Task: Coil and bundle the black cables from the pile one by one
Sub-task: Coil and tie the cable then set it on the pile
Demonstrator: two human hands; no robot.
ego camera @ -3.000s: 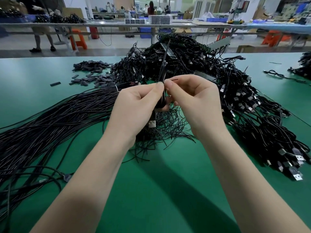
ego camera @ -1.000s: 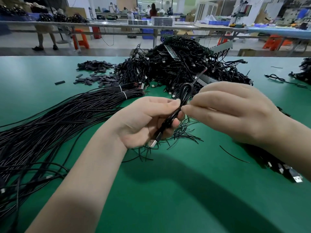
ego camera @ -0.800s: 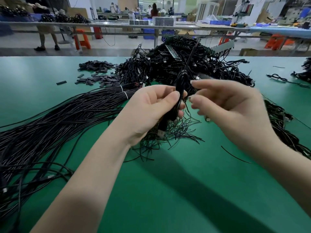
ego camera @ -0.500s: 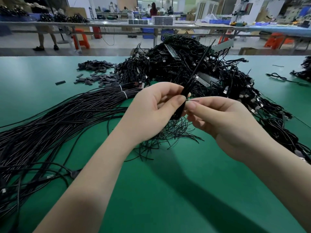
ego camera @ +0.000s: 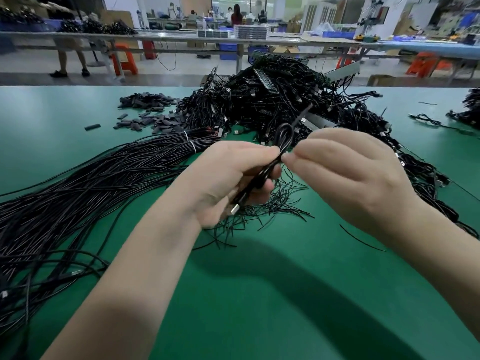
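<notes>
My left hand [ego camera: 228,178] grips a coiled black cable [ego camera: 284,137] held slantwise above the green table [ego camera: 259,294]; its loop sticks up past my fingers and its silver USB plug [ego camera: 235,209] pokes out below my palm. My right hand [ego camera: 348,175] pinches something thin at the bundle's middle, fingertip to fingertip with the left; what it pinches is too small to make out. A long sheaf of straight black cables [ego camera: 78,193] lies to the left, tied with white bands. A big heap of bundled cables [ego camera: 285,100] sits behind my hands.
Short thin black ties [ego camera: 280,206] are strewn on the table under my hands. Small dark sleeve pieces [ego camera: 145,110] lie at the back left. More cables [ego camera: 470,107] sit at the far right edge. Beyond the table, benches, orange stools and people stand.
The bundle has tipped so its loop now points up and the plug shows below my left palm. My right hand has risen and closed in on the bundle's middle.
</notes>
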